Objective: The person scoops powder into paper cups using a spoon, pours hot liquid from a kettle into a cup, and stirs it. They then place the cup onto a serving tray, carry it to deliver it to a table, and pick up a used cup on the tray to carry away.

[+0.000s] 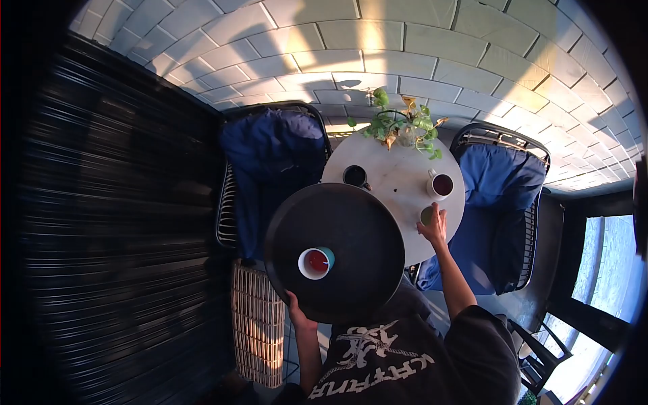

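My left hand (300, 314) grips the lower left rim of a round black tray (351, 290), fingers hidden beneath it. On the tray is a white and teal cup (315, 263) with red liquid. My right hand (434, 226) has its fingers around a small greenish cup (426, 215) at the right side of the round marble table (398, 175). Just above that hand a white mug (439, 185) holds dark liquid. A black mug (355, 176) stands on the table's left side, past the tray's upper edge.
A leafy plant in a glass vase (408, 133) stands at the table's far edge. Blue-cushioned chairs flank the table, one left (277, 148) and one right (503, 175). A wicker stool (256, 324) is at lower left. Behind is a white brick wall (378, 54).
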Demonstrator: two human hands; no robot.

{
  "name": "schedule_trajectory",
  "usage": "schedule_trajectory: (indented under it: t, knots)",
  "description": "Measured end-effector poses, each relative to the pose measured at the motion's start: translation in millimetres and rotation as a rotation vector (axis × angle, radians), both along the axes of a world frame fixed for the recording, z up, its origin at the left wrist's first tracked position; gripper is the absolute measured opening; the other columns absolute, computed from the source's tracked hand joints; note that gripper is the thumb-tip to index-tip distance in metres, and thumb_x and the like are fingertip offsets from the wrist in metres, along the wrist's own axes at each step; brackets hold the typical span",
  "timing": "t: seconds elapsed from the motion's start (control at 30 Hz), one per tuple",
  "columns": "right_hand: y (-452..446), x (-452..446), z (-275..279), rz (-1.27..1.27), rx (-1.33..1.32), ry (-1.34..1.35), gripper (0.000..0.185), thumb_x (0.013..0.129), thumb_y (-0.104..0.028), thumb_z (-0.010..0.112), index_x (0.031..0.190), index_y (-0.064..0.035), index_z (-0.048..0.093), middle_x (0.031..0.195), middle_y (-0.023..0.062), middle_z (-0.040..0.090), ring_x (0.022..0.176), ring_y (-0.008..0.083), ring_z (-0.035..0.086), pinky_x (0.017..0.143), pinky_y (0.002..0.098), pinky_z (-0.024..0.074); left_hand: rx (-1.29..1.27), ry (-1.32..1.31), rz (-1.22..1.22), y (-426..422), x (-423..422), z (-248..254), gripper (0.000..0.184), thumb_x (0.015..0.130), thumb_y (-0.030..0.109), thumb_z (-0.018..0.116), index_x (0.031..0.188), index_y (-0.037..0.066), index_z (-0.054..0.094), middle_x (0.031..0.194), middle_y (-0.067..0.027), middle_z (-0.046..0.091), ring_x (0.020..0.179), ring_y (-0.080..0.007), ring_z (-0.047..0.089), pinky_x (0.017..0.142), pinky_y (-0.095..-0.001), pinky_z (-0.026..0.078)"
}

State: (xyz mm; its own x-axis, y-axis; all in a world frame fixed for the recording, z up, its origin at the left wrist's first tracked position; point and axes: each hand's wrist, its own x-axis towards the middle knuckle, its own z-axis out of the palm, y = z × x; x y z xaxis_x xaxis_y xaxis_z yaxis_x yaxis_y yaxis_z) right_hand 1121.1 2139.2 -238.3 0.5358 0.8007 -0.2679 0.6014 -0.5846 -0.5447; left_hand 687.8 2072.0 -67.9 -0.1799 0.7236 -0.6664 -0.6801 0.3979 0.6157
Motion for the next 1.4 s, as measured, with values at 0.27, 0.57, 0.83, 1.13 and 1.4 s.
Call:
schedule_trajectory:
  t: [0.27,0.57,0.83,1.13,1.4]
  knots:
    - [5.3,1.8,51.9,0.051,0.077,-0.167,0.101,0.065,-0.021,0.087,0.147,-0.0081,0.029,0.127,0.0303,0.042,0.108,0.0511,0.054,0.09,0.0521,0.0501,-0.033,0.014,0.016,2.1,10.8,0.3,0.057,0.102,0.041,0.053,0.145,0.006,0.042,0.141,-0.0128,0.054,0.126,-0.0318,0.055,0.106,-0.0482,0.046]
    - [28.4,-60.4,223.9,0.144,0.734,0.045,0.039,0.075,-0.003,0.077,0.111,-0.0024,0.061,0.11,0.0178,0.059,0.098,0.0345,0.061,0.081,0.0423,0.0509,-0.029,0.036,0.011,-2.0,22.0,2.4,0.064,0.1,0.043,0.056,0.148,0.005,0.037,0.145,-0.0154,0.05,0.13,-0.0335,0.053,0.106,-0.0509,0.046]
    - [38.1,-130.8,274.6,0.837,0.598,0.477,0.081,0.071,-0.029,0.087,0.137,-0.0013,0.049,0.131,0.0213,0.052,0.121,0.0384,0.055,0.102,0.0455,0.047,0.002,-0.063,-0.024,-5.5,28.9,-4.3,0.067,0.1,0.045,0.055,0.15,0.005,0.034,0.145,-0.0162,0.049,0.13,-0.0337,0.052,0.106,-0.0498,0.046]
    - [28.4,-177.0,245.2,0.91,0.513,0.473,0.093,0.068,-0.023,0.087,0.145,-0.0042,0.039,0.133,0.0198,0.053,0.123,0.0376,0.055,0.104,0.046,0.0462,0.032,-0.051,-0.064,-2.7,41.5,4.8,0.062,0.101,0.047,0.052,0.145,0.005,0.042,0.14,-0.0133,0.054,0.128,-0.0303,0.054,0.107,-0.0472,0.045]
    - [21.9,-154.8,266.4,0.663,0.581,0.425,0.074,0.059,-0.01,0.086,0.124,-0.0026,0.053,0.114,0.0158,0.064,0.105,0.0357,0.065,0.088,0.0424,0.0559,0.003,-0.016,-0.059,1.2,27.9,6.2,0.066,0.099,0.045,0.057,0.148,0.005,0.037,0.143,-0.0147,0.051,0.127,-0.0325,0.054,0.107,-0.0483,0.046]
